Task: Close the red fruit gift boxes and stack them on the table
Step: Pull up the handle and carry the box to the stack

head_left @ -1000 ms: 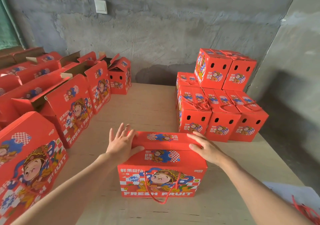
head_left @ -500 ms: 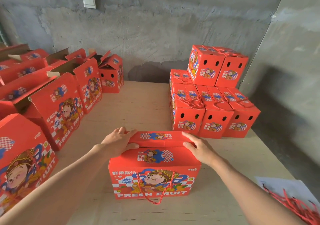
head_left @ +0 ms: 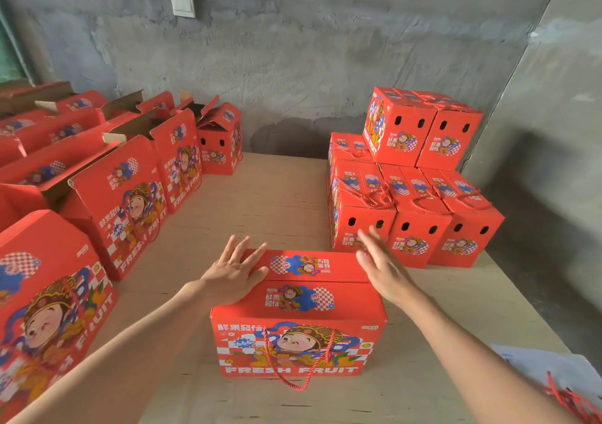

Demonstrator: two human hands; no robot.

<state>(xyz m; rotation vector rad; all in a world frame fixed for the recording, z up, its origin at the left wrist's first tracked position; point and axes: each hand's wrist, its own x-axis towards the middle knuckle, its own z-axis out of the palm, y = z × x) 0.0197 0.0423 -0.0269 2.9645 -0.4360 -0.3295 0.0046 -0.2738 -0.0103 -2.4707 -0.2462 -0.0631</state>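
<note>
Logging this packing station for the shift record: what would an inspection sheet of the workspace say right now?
Surface: plywood table.
Job's things: front box flaps down, rope handle hanging in front; closed stack right rear, two layers; open boxes along left.
Clutter: white paper with red ropes, near right.
Grippers: left hand flat on box top; right hand open at its right edge, contact unclear.
Cables: nothing seen.
Surroundings: concrete wall, wall switch.

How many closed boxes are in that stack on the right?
6 boxes show: three in the front row, left, middle, right; one behind them at the left; two on top. More may hide beneath the top two.
</note>
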